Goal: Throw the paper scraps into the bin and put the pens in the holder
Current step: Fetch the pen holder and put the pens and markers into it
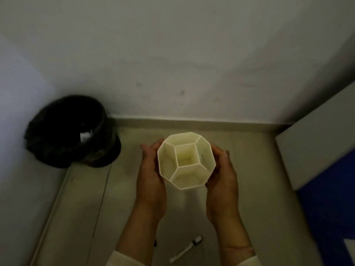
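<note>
Holder (186, 160) sits clasped between left hand (151, 181) and right hand (222, 183), above pen (185, 252).

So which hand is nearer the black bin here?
Left. The left hand grips the pen holder on the side facing the black bin, apart from it; the right hand grips the holder's far side.

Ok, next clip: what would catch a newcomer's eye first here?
The cream plastic pen holder with honeycomb-like compartments, held at centre frame between the left hand and right hand, its compartments looking empty. Next, the round bin with a black liner in the left corner, something pale inside. A white pen with a dark cap lies below, between the wrists.
</note>
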Demonstrator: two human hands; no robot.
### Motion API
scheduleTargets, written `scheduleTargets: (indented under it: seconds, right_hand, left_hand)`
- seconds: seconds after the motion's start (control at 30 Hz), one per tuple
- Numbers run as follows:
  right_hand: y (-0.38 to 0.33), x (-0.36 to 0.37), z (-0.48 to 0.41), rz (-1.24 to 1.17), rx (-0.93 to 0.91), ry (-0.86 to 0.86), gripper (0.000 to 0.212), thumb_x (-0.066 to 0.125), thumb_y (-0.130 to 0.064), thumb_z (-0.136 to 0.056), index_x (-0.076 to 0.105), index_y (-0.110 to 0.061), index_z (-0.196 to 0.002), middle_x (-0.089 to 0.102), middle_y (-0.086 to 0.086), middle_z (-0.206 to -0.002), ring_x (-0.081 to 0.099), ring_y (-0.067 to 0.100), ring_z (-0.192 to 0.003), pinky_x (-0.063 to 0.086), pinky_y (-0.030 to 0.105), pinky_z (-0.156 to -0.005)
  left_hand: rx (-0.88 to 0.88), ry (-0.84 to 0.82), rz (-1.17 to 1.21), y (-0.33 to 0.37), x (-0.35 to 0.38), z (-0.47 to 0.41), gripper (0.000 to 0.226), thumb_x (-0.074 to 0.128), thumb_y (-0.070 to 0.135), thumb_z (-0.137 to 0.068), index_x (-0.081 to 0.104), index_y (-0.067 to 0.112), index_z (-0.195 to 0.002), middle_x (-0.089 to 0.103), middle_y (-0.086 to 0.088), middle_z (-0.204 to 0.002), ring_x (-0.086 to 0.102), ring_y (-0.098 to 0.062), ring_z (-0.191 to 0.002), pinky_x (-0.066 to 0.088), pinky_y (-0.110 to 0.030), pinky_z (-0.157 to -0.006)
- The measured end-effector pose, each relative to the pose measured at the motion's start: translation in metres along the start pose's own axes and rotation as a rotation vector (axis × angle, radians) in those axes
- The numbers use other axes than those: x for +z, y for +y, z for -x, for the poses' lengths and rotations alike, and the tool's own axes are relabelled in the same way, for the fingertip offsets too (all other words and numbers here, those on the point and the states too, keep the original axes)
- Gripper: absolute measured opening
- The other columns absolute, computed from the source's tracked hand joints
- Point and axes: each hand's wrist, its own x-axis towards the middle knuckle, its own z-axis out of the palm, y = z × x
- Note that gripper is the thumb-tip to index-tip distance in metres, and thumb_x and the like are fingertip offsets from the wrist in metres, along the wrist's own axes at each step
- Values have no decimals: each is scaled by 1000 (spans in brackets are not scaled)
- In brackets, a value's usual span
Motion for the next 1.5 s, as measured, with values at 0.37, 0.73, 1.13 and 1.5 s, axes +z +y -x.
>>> scheduleTargets:
  seconds: [0.37,0.73,1.13,1.5]
  right_hand:
    - [206,-21,-13,-11,155,131,54,52,-62,-89,70,-12,-101,67,23,-109,64,32,-93,51,46,-82]
    - [228,-42,-45,-73,355,257,56,52,-63,-94,70,-14,-77,74,7,-76,68,29,-76,57,43,-80]
    - [248,-83,-84,1297,-20,11,17,59,-17,-91,70,-10,-102,70,16,-106,67,39,-100,56,38,-78]
    - [182,-77,-81,298,-42,391,17,72,-28,-90,69,-12,-94,72,6,-90,72,25,-80,65,44,-79]
  left_hand:
    - [-244,153,63,-178,-64,-47,59,37,65,-103,77,24,-116,82,-1,-106,77,-21,-97,57,-36,-83]
    - [-331,172,-108,-206,-84,-90,60,33,80,-90,62,32,-111,83,-7,-94,77,-32,-95,58,-49,-94]
    - [162,55,-1467,-197,-124,-131,42,69,10,-88,64,11,-129,71,-14,-118,67,-33,-107,53,-39,-88]
    - [-45,303,-71,-166,-110,-112,41,82,-2,-78,74,8,-117,77,-17,-108,77,-29,-90,65,-41,-85]
